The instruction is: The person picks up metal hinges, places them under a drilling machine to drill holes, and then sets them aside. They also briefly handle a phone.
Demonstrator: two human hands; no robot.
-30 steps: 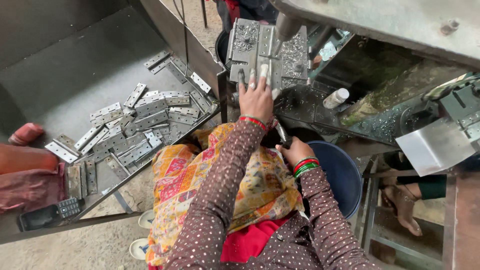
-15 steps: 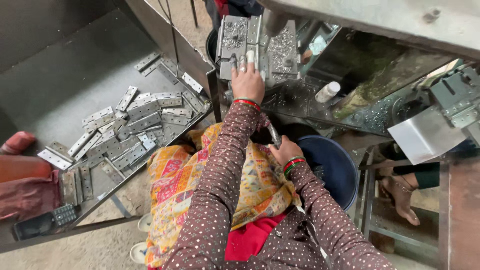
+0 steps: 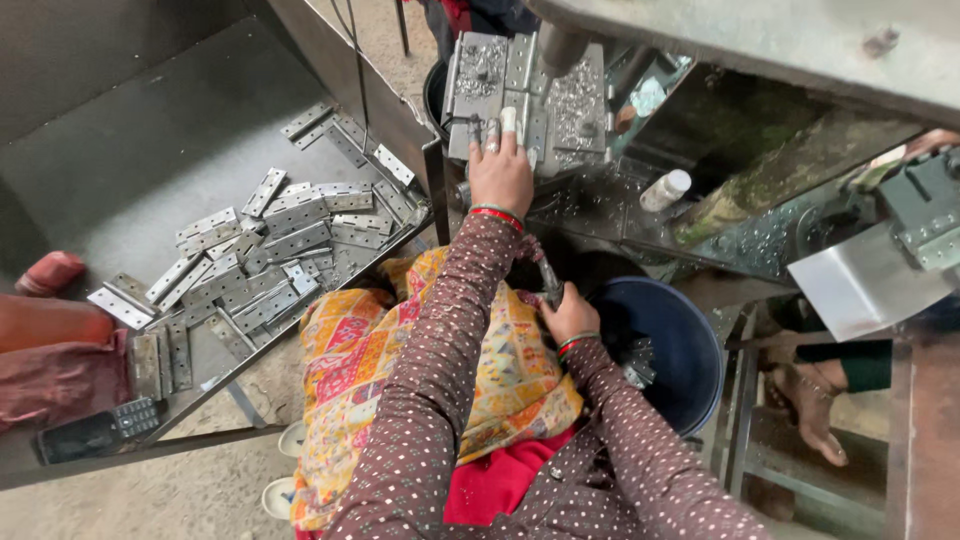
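Two hands are at work over a metal press. The left hand [image 3: 500, 172] reaches far forward with its fingers laid flat and together on the grey die block [image 3: 528, 95], fingertips pressing a small metal piece into a slot there; which piece it is cannot be made out under the fingers. The right hand [image 3: 568, 315] sits near the lap, closed in a fist round a dark lever handle [image 3: 550, 282] that rises just beside the wrist. Right of it stands a dark blue bucket [image 3: 680, 345], and a small white bottle [image 3: 666, 190] rests on the machine bed farther off.

To the left, a grey tray [image 3: 130, 160] holds a loose heap of flat hinge plates [image 3: 270, 245]; a black phone [image 3: 95, 430] lies at the tray's near left corner.

The risk, as I judge it, lies with the fingers on the die: a pull on the lever while they rest there could crush them. Metal shavings strewn over the block could also cut bare skin.

The press ram is cut off by the upper edge, the bucket's contents are lost in shadow, and a foot [image 3: 805, 395] at the right belongs to someone otherwise hidden.
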